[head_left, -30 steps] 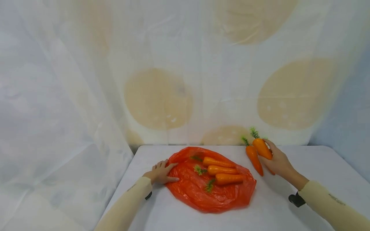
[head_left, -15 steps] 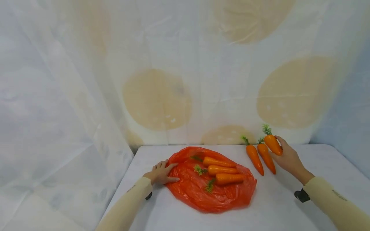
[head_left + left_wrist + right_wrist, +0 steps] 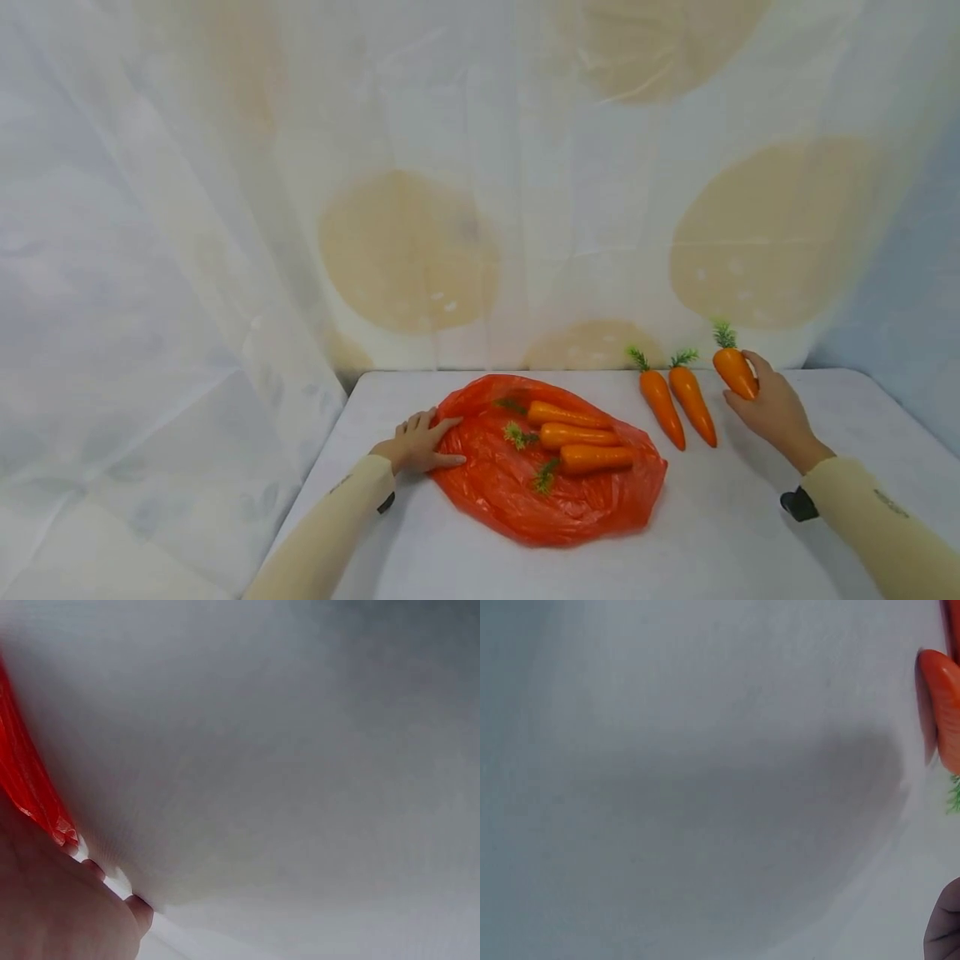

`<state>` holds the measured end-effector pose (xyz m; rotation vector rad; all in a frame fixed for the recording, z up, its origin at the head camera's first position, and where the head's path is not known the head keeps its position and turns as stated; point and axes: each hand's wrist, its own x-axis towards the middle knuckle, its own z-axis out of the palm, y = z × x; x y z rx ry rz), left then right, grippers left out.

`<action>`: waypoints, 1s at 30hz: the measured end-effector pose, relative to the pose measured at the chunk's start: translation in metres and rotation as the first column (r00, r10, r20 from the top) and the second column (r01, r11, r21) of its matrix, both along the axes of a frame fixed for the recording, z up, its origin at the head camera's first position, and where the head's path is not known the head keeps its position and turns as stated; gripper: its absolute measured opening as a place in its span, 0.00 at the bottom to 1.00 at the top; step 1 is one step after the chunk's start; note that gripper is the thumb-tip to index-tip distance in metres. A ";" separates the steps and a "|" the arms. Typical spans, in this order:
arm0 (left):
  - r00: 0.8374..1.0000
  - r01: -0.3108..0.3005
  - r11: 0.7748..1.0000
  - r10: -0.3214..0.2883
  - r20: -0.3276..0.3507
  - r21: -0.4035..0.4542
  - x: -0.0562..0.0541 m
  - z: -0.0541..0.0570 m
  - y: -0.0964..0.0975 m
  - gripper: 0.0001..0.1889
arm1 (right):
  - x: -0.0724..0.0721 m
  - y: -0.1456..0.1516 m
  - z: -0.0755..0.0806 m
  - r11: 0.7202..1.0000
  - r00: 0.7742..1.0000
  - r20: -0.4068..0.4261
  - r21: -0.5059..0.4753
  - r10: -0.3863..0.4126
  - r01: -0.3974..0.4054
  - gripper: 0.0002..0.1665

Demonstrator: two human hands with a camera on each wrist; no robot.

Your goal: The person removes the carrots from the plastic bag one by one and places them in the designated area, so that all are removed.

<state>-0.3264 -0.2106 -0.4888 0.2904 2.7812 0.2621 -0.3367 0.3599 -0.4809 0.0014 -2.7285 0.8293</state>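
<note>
My left hand (image 3: pixel 418 442) rests on the left edge of a crumpled red plastic bag (image 3: pixel 510 508), thumb and index finger stretched over it. In the left wrist view, fingertips (image 3: pixel 139 911) reach past the red film. Three orange carrots with green tops, the nearest one a carrot (image 3: pixel 596 458), lie side by side in the bag. At the right, my right hand (image 3: pixel 772 412) grips another carrot (image 3: pixel 733 372) between thumb and fingers, green top pointing away. To its left lie a carrot (image 3: pixel 692 404) and a further carrot (image 3: pixel 662 408), roughly parallel.
The white table (image 3: pixel 450 567) ends at a back edge, behind which hangs a pale curtain (image 3: pixel 585 200) with large tan spots. The two loose carrots lie between the bag and my right hand.
My right hand has carried the gripped carrot to the right, away from the two loose carrots, which now show fully. My left hand and the bag have stayed in place.
</note>
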 end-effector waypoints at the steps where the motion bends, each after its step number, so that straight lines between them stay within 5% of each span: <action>1: 1.000 0.000 1.000 0.000 -0.007 -0.001 0.000 0.001 0.000 0.44 | 0.000 0.001 0.000 1.000 1.000 0.009 0.004 -0.012 0.012 0.48; 10: 1.000 -0.002 1.000 0.002 -0.008 0.006 0.000 0.008 0.001 0.44 | -0.004 0.009 -0.004 0.999 0.989 0.142 0.009 -0.041 0.040 0.48; 19: 1.000 -0.006 1.000 0.006 0.002 0.022 0.005 -0.003 0.000 0.44 | -0.008 0.015 -0.012 1.000 0.940 0.341 -0.020 -0.015 0.023 0.51; 24: 1.000 -0.010 1.000 0.010 -0.005 0.003 0.003 -0.006 -0.001 0.44 | -0.011 0.017 -0.016 0.998 0.891 0.452 -0.055 0.027 -0.003 0.57; 30: 1.000 -0.006 1.000 0.006 -0.017 0.005 0.001 -0.002 -0.001 0.43 | -0.015 0.017 -0.018 1.000 0.874 0.485 -0.029 0.023 -0.010 0.56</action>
